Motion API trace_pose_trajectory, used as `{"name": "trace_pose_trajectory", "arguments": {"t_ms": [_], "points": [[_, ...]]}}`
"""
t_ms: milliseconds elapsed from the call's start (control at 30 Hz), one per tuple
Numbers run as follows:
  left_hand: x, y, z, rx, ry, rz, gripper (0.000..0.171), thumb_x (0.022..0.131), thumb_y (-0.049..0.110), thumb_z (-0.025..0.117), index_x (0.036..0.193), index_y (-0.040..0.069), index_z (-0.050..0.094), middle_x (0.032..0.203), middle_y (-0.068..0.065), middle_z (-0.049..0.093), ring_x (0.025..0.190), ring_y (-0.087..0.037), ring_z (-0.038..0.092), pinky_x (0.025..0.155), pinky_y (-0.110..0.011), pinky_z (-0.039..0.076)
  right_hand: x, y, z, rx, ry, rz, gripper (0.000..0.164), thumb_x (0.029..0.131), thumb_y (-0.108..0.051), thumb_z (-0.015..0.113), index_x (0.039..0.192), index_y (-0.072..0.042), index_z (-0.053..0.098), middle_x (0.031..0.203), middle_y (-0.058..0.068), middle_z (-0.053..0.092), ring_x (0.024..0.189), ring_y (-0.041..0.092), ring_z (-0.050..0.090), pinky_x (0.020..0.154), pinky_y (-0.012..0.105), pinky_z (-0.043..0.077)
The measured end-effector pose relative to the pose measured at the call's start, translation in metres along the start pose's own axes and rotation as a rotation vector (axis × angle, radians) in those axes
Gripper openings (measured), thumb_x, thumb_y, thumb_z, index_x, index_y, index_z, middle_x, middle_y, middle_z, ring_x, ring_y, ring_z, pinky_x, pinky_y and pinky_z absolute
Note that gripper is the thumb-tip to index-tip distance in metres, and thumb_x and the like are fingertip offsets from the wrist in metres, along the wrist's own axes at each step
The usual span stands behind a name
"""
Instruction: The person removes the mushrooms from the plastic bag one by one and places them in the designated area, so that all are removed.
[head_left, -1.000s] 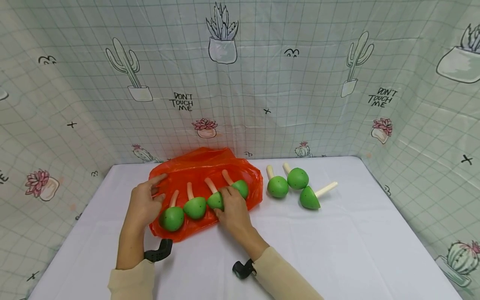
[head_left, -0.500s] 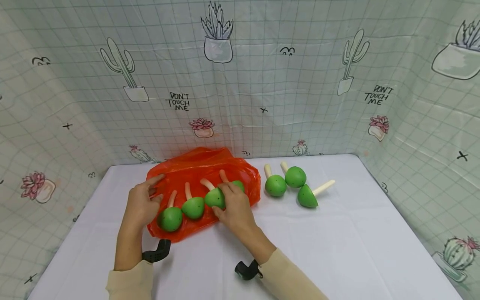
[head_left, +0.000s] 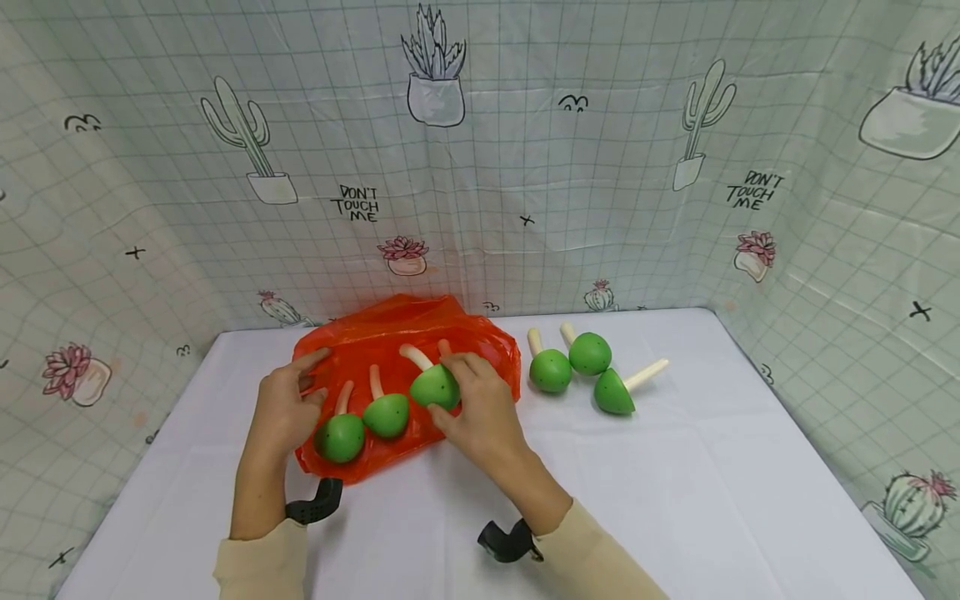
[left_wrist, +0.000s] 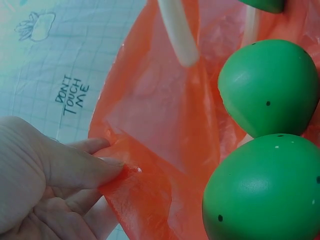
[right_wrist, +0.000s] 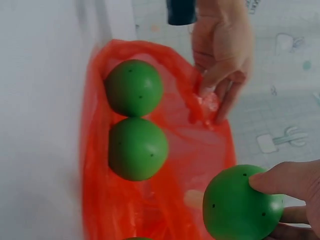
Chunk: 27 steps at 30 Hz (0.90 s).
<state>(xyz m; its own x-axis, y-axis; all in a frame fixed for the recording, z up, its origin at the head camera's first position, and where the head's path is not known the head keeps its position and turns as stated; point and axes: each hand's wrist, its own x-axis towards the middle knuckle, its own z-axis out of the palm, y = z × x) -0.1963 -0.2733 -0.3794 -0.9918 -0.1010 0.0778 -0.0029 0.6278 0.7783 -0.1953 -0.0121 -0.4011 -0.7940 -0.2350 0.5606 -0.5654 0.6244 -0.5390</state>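
My left hand (head_left: 287, 412) pinches the left edge of a red plastic bag (head_left: 408, 317), thumb against fingers in the left wrist view. Between the thumb and fingers of my right hand (head_left: 487, 412) is a green toy mushroom (right_wrist: 237, 205) with a pale stem, held over the bag with its stem pointing up and left. Two more green mushrooms, a left one (head_left: 341, 439) and its neighbour (head_left: 387, 417), lie side by side on the bag's near part. Behind my right fingers shows the stem (head_left: 444, 347) of another mushroom, its cap hidden by the hand.
Three green mushrooms, a left one (head_left: 551, 372), a back one (head_left: 590, 354) and a tipped one (head_left: 615, 392), lie right of the bag on the white table (head_left: 675, 483). A cloth backdrop (head_left: 487, 167) with printed cacti rises behind and at both sides.
My right hand has shifted slightly right and tilted the mushroom it holds, drawing it a little away from the row. The left hand keeps its place at the bag's edge.
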Motion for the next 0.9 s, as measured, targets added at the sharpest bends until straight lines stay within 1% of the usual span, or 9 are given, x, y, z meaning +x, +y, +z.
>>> {"name": "trace_pose_trajectory", "arguments": {"t_ms": [167, 400, 667, 900], "points": [[0.000, 0.002, 0.001, 0.012, 0.000, -0.002, 0.061, 0.097, -0.012, 0.056, 0.156, 0.001, 0.048, 0.155, -0.031, 0.047, 0.136, -0.052, 0.052, 0.109, -0.058, 0.048, -0.001, -0.001, -0.011, 0.037, 0.011, -0.008, 0.060, 0.079, -0.008, 0.092, 0.133, 0.002, 0.068, 0.123, 0.012, 0.070, 0.113, 0.028, 0.068, 0.095, 0.038, 0.061], [-0.001, 0.001, 0.001, 0.020, -0.006, -0.019, 0.062, 0.098, -0.011, 0.056, 0.157, 0.003, 0.047, 0.155, -0.031, 0.046, 0.136, -0.052, 0.051, 0.109, -0.058, 0.047, -0.002, -0.005, -0.029, 0.071, 0.043, -0.035, 0.054, 0.077, -0.008, 0.092, 0.125, 0.003, 0.070, 0.120, 0.012, 0.071, 0.110, 0.028, 0.070, 0.095, 0.038, 0.061], [-0.001, 0.000, 0.003, 0.012, -0.007, -0.024, 0.063, 0.098, -0.011, 0.057, 0.158, 0.004, 0.046, 0.156, -0.030, 0.045, 0.137, -0.052, 0.051, 0.109, -0.058, 0.047, -0.002, -0.007, -0.052, 0.094, 0.088, -0.065, 0.051, 0.077, -0.005, 0.091, 0.123, 0.003, 0.071, 0.119, 0.013, 0.071, 0.110, 0.028, 0.069, 0.095, 0.037, 0.061], [-0.003, -0.001, 0.005, 0.012, -0.009, -0.033, 0.063, 0.098, -0.011, 0.058, 0.159, 0.004, 0.045, 0.156, -0.030, 0.045, 0.137, -0.051, 0.050, 0.109, -0.058, 0.047, -0.002, -0.004, -0.072, 0.087, 0.116, -0.049, 0.053, 0.077, -0.006, 0.092, 0.125, 0.004, 0.070, 0.121, 0.013, 0.071, 0.113, 0.028, 0.069, 0.099, 0.039, 0.059]]}}
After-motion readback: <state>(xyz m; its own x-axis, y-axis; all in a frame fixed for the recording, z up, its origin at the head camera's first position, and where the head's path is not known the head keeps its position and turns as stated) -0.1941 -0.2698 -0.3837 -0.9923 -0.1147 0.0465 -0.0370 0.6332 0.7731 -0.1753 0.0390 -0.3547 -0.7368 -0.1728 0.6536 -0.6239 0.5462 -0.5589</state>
